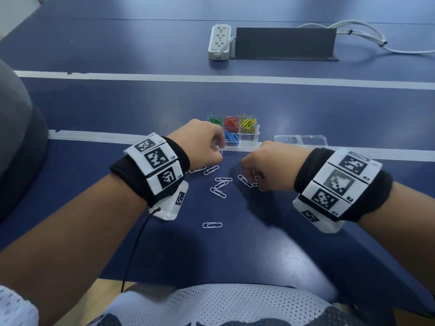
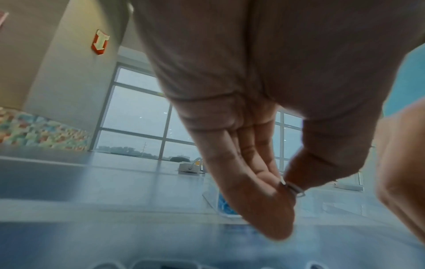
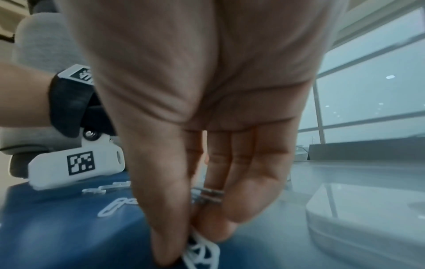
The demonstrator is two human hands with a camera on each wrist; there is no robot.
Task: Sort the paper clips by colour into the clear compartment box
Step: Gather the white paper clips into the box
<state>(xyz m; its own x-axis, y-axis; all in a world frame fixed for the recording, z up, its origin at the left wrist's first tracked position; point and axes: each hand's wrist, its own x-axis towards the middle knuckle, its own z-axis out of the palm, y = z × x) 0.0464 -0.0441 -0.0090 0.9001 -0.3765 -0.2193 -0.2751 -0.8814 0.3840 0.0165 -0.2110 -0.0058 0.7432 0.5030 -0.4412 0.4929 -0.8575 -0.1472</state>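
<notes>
The clear compartment box stands on the blue table beyond my hands. It holds green clips, red clips, yellow clips and blue clips. Several white paper clips lie loose between my hands, and a single clip lies nearer to me. My left hand, just left of the box, pinches a white clip between thumb and fingers. My right hand is down on the table, its thumb and fingers pinching white clips.
The box's clear lid lies to the right of the box. A white power strip, a dark cable cover and white cables sit far back. White tape lines cross the table. A grey chair stands at left.
</notes>
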